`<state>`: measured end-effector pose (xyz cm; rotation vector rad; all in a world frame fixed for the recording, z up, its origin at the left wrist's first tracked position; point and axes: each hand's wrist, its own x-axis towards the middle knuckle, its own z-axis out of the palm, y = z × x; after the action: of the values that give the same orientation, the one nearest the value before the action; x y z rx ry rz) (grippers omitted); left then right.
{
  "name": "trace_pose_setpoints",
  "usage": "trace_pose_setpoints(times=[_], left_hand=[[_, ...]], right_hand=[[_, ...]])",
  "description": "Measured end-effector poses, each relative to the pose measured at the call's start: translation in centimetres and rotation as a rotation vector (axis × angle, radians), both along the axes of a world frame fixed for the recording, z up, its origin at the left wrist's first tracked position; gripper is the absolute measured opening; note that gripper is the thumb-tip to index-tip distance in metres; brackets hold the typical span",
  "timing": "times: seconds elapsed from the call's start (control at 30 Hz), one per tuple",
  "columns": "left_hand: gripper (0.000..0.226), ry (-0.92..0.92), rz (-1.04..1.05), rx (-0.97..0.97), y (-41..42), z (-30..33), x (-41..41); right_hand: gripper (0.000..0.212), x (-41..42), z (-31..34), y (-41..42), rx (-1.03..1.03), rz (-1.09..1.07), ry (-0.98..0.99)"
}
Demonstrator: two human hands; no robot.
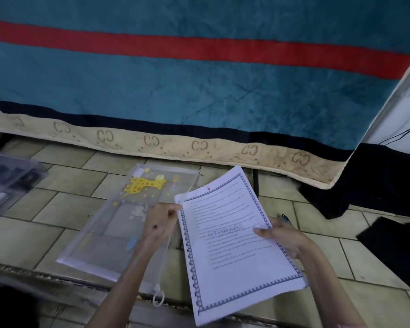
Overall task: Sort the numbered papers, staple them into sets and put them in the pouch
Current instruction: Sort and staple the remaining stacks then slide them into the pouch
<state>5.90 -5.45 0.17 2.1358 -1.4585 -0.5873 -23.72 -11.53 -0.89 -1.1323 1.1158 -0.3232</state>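
I hold a set of white papers [234, 252] with a blue patterned border, a red "6" at the top and a faint "STORAGE" watermark. My right hand [282, 235] grips the set's right edge. My left hand [160, 221] pinches the open edge of a clear pouch [118, 223] printed with a yellow giraffe, right beside the papers' upper left corner. The pouch lies flat on the tiled floor, and its white zipper cord [158, 297] hangs toward me. A pen-like object [285, 218] peeks out behind my right hand.
A mattress under a teal blanket with a red stripe [199, 79] stands upright across the back. A clear plastic box [7, 181] sits at the far left. Dark cloth [369, 181] and a black flat item [395, 245] lie on the right.
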Motion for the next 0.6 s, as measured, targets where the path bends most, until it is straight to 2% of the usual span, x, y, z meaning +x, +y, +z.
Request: trace_pose_setpoints(times=[0.07, 0.1, 0.23, 0.33, 0.43, 0.6], left_hand=[[0.029, 0.027, -0.036, 0.013, 0.2, 0.3, -0.1], [0.040, 0.044, -0.047, 0.022, 0.2, 0.4, -0.3], [0.032, 0.073, -0.078, 0.018, 0.5, 1.2, -0.9], [0.034, 0.131, -0.092, 0.012, 0.5, 2.2, 0.0], [0.036, 0.151, -0.126, 0.048, 0.5, 3.5, 1.1], [0.045, 0.129, -0.191, 0.135, 0.6, 4.1, 1.5]], right_hand=[[0.034, 0.6, -0.5, 0.1, 0.038, -0.050, -0.001], [0.028, 1.1, -0.7, 0.1, 0.039, -0.093, -0.002], [0.023, 3.6, -1.6, 0.3, 0.009, -0.239, -0.010], [0.023, 4.7, -2.3, 1.1, 0.107, -0.353, -0.105], [0.019, 5.2, -3.0, 1.8, 0.122, -0.449, -0.162], [0.020, 6.2, -3.6, 2.5, 0.104, -0.545, -0.130]])
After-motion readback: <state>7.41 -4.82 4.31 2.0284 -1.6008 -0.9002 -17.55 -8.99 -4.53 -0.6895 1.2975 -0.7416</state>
